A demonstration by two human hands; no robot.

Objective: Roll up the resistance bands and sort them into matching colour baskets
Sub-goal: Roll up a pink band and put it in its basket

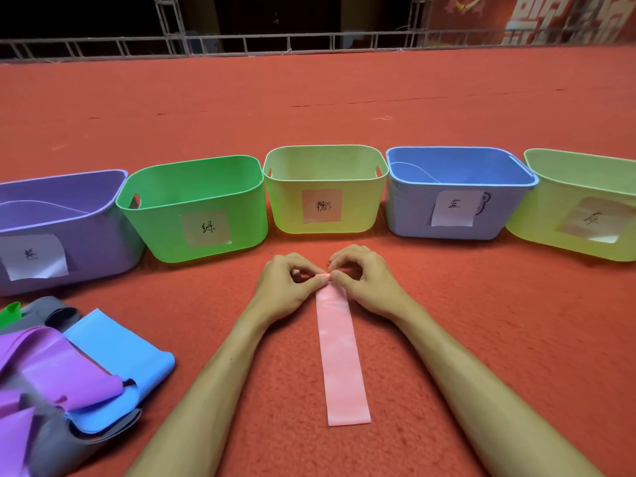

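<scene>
Across the whole floor we see red carpet [309,115], and along its far edge runs a grey metal truss railing [241,43] with darkness behind it. Five open plastic baskets stand in a row across the middle, each just beside the next, and each has a handwritten paper label on its near wall. From left to right we count a purple plastic basket [86,242], a bright green plastic basket [165,232], a pale yellow-green plastic basket [285,208], a blue plastic basket [409,215] and a second yellow-green plastic basket [537,228], which is cut off by the right edge.

Near the middle basket, on the carpet, lies a long flat pink resistance band [339,356], running from near to far. Most of its length lies flat, while its far end is turned over into a small roll. We find the left hand [285,287] and the right hand [371,284] both at that far end. Their fingers are curled, each pinches the rolled end between thumb and fingertips, and the two thumbs almost touch. The bare forearms reach in from the near edge, one on either side of the strip.

At the near left we see a loose pile of unrolled bands. On top is a purple rubber band [51,366], with a light blue rubber band [120,349] beneath it. A dark grey rubber band [44,313] lies on the far side, and a corner of a green rubber band [10,313] shows at the left edge. The pile lies well apart from both hands.
</scene>
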